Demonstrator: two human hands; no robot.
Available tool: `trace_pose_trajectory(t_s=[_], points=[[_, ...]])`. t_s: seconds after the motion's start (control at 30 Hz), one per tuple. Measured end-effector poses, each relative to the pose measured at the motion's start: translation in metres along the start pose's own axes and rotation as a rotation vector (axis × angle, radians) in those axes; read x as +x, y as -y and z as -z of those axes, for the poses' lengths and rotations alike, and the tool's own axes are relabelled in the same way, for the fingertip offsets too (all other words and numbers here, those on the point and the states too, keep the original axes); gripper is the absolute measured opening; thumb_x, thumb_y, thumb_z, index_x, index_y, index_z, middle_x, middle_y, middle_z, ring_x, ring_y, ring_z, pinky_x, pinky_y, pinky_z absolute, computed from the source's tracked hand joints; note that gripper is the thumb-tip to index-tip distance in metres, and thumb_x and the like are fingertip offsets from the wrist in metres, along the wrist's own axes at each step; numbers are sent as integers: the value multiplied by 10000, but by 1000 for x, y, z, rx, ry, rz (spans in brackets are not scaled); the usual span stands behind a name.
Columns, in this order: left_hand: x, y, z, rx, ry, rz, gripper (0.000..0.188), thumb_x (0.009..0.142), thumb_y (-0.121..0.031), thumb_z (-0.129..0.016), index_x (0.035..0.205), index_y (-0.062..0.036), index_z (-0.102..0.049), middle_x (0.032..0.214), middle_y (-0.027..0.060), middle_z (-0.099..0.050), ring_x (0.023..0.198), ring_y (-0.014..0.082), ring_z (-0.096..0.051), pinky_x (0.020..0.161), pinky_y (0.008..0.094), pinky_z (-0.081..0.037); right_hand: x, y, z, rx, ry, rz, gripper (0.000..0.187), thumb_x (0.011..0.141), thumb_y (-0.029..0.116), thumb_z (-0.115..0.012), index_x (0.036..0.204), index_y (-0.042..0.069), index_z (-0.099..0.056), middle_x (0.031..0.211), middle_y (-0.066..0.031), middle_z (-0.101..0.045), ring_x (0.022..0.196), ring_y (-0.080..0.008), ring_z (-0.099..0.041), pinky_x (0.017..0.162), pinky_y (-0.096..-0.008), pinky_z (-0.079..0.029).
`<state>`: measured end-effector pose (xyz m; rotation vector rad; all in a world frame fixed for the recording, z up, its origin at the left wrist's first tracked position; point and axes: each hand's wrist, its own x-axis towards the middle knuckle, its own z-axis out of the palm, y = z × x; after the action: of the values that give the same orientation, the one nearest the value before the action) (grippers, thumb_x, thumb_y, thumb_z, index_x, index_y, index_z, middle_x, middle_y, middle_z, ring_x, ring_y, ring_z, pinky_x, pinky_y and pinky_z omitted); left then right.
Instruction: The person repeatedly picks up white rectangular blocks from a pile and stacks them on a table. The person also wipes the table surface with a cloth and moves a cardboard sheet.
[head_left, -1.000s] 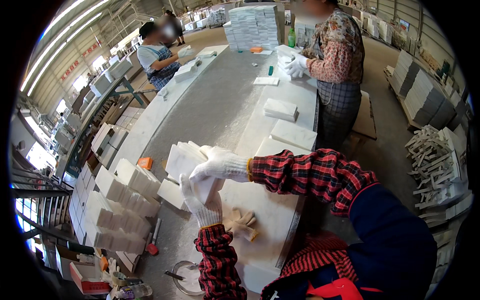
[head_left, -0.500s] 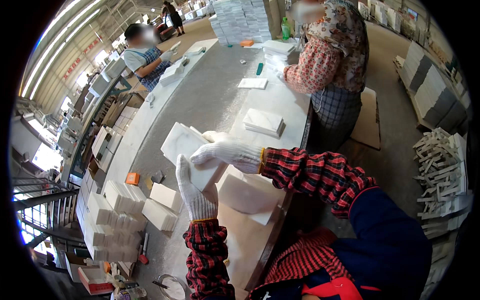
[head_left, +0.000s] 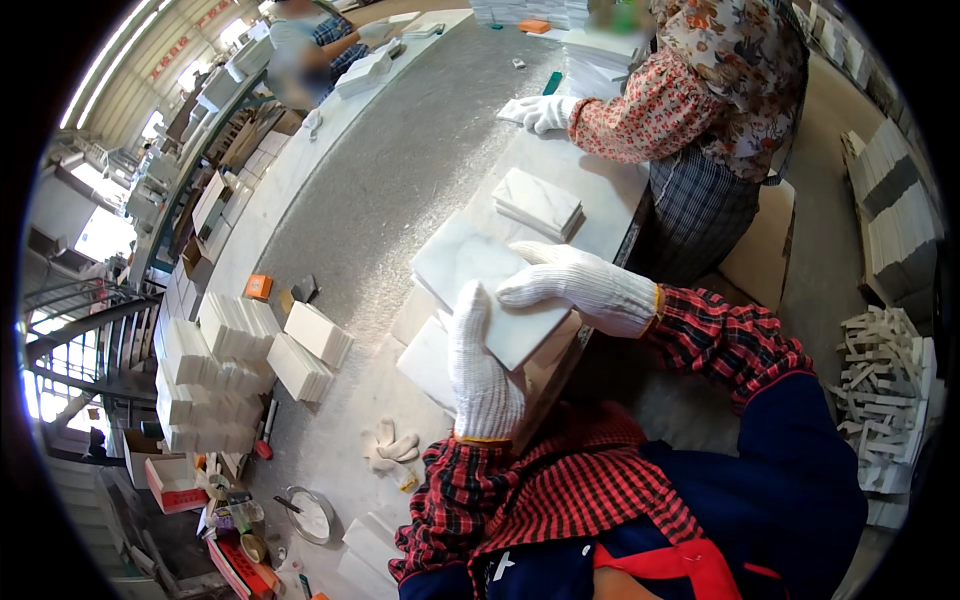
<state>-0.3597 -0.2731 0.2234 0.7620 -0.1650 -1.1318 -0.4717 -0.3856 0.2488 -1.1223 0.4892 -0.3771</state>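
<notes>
Both my hands wear white knitted gloves. Between them I hold a white, grey-veined marble tile (head_left: pixel 475 262), tilted over the near side of the workbench. My left hand (head_left: pixel 485 370) grips its near left edge, thumb on top. My right hand (head_left: pixel 590 285) closes on its right edge, the thumb lying across the face. Whether another tile lies beneath it is hidden. Partly under the held tile, another pale tile (head_left: pixel 428 362) rests on the bench. Just beyond my right hand is a short stack of marble tiles (head_left: pixel 538 203).
Across the bench, a co-worker's gloved hand (head_left: pixel 548 113) touches a tile. Stacked tiles (head_left: pixel 225 365), an orange box (head_left: pixel 258 287) and a red-headed tool (head_left: pixel 265 440) are at left. Nearer lie a loose glove (head_left: pixel 388 450) and a bowl of white paste (head_left: pixel 310 515).
My hands and the held tile have shifted right, and the tile now faces up more flatly. My view has tilted down; the loose glove has come into sight. The co-worker's hand has reached left.
</notes>
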Motion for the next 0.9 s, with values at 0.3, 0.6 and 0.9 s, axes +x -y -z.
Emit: trace_pose_trajectory(t_s=[0.3, 0.6, 0.9], points=[[-9, 11, -22, -11, 39, 96, 593, 1047, -321, -575, 1517, -31, -362, 1375, 180, -553, 1244, 317, -609, 1038, 480, -556, -6, -7, 22, 68, 23, -54, 480, 931, 218, -699, 1317, -34, -561, 1151, -101, -678, 1079, -149, -647, 960, -293, -508], [12, 14, -1, 0, -52, -37, 565, 1028, -317, -627, 1465, -16, -430, 1332, 148, -585, 1191, 264, -636, 1007, 396, -581, 10, -2, 17, 51, 60, -65, 614, 915, 261, -714, 1406, -53, -521, 1262, -119, -652, 1176, -181, -621, 1035, -315, -472], [63, -34, -1, 108, 75, -137, 597, 1009, -166, -630, 1524, -64, -346, 1367, 135, -558, 1247, 250, -595, 1059, 406, -528, 57, 22, 10, 150, 144, 0, 486, 938, 197, -683, 1351, -38, -587, 1272, -107, -665, 1170, -169, -634, 1025, -309, -483]])
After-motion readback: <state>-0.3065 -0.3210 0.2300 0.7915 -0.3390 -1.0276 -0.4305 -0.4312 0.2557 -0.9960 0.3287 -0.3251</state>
